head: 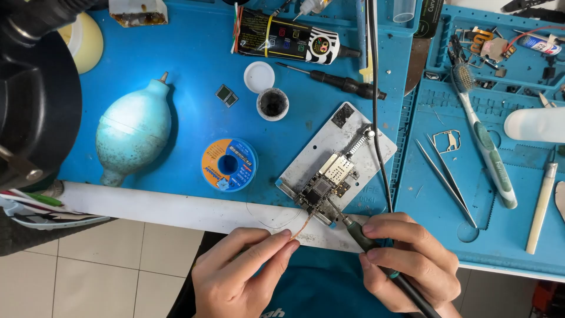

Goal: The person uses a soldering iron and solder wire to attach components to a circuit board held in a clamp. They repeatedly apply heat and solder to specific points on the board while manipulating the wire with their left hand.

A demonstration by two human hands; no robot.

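Head cam looked straight down at a pretty crowded blue work mat point(194, 65), so going from the left: a big black round thing point(35, 100) hogged the top-left corner and blocked whatever was under it, with a yellowish disc point(88, 41) peeking out beside it. Next came a teal rubber air blower point(134, 132) lying on its side, then a flat spool of solder wick point(229, 164) with an orange and blue label, a small dark chip point(226, 95), a white lid point(259, 76) and a little open jar of dark paste point(273, 103) just beside it. Up top lay a black tube with a striped end point(288, 42) and a black screwdriver point(341, 82). Down at the near edge, the left hand point(241, 274) had thumb and fingertips pinched together on a thin copper braid strip point(302, 225), which ran up to the small circuit board point(325, 187). That board sat clamped in a grey metal holder plate point(329, 138) tilted on the mat. The right hand point(409, 265) was closed around a soldering iron point(376, 259) in a pen grip, its tip touching the board's lower edge right where the braid ended. A black cable point(376, 118) crossed over the holder's right side from the top. Further right, on a second blue tray point(500, 247), were tweezers point(447, 182), a green and white toothbrush point(485, 147), a white capsule shape point(534, 125) and a white stick tool point(541, 203).
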